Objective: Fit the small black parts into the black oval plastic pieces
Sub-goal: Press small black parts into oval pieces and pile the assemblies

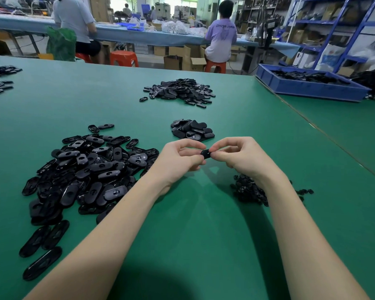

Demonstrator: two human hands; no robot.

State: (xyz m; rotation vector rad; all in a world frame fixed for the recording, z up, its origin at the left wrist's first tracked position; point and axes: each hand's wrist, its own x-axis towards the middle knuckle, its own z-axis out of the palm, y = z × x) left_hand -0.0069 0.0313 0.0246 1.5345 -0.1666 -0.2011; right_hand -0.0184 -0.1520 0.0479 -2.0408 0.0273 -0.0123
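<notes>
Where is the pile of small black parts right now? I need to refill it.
In the head view, the pile of small black parts lies on the green table at right, partly hidden beneath the right forearm, below the right hand.

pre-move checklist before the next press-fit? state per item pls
1. Black oval piece held: ok, the left hand and right hand both pinch it above the green table.
2. Small part seated in the piece: cannot tell, fingers cover the joint.
3. Small parts pile within reach: ok, it lies just under the right wrist.
4. Supply pile of oval pieces within reach: ok, left of the left forearm.
5. Place to put a finished piece: ok, the small stack sits just beyond the hands.
6. Which way the piece faces: cannot tell, too much is hidden.
</notes>
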